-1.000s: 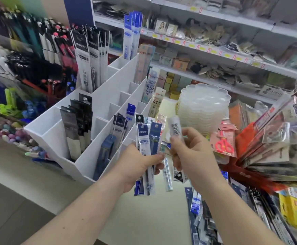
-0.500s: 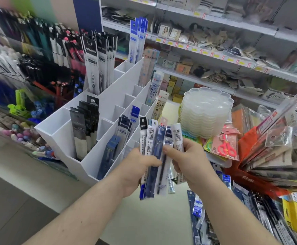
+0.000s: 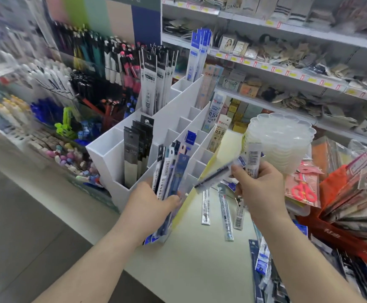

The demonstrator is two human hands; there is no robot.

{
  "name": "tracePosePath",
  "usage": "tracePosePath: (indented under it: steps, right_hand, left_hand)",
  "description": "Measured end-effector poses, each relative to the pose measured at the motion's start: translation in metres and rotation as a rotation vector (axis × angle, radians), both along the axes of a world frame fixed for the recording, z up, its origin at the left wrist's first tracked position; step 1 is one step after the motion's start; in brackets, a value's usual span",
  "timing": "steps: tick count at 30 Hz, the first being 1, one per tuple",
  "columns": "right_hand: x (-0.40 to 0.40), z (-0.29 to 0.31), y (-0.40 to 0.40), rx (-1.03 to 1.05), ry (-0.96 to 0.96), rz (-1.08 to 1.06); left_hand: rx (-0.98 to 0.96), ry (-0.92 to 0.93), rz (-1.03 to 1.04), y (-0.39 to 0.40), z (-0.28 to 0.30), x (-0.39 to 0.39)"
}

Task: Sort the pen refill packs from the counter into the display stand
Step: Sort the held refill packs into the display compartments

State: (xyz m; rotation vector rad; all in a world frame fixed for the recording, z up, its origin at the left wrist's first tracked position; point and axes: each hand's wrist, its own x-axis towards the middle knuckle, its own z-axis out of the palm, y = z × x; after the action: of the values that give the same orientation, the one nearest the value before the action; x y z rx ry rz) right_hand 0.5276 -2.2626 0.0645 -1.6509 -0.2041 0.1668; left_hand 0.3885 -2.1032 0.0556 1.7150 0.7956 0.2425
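My left hand grips a bunch of blue and white pen refill packs, held upright just in front of the white stepped display stand. To its right, my right hand holds two packs: a white one with a barcode standing upright and a dark blue one slanting down to the left. Several more refill packs lie flat on the pale counter below my right hand. The stand's compartments hold black packs and blue packs.
A stack of clear plastic trays stands right of the stand. Packaged goods, including pink scissors, pile up at the right. More packs lie at the counter's lower right. Pens fill racks on the left; shelves run behind.
My hands have drawn apart. The right hand has pulled a dark blue pack out of the left hand's bunch, and the left hand has moved left toward the stand.
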Motion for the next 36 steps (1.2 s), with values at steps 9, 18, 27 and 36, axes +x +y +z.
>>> tracePosePath:
  steps: [9,18,27,36]
  right_hand:
    - [-0.01,-0.007,0.051,-0.177,-0.18,0.082]
    - [-0.014,-0.027,0.096,-0.539,-0.278,0.286]
    - [-0.015,-0.006,0.077,-0.391,-0.064,0.26]
    - [-0.032,0.009,0.027,-0.185,0.192,0.331]
  left_hand:
    - [0.067,0.003,0.019,0.004,0.004,-0.016]
    - [0.021,-0.008,0.098,0.004,0.004,-0.018]
    - [-0.261,-0.12,0.092,0.001,0.002,-0.015]
    - [-0.323,-0.129,-0.047,-0.014,-0.003,0.01]
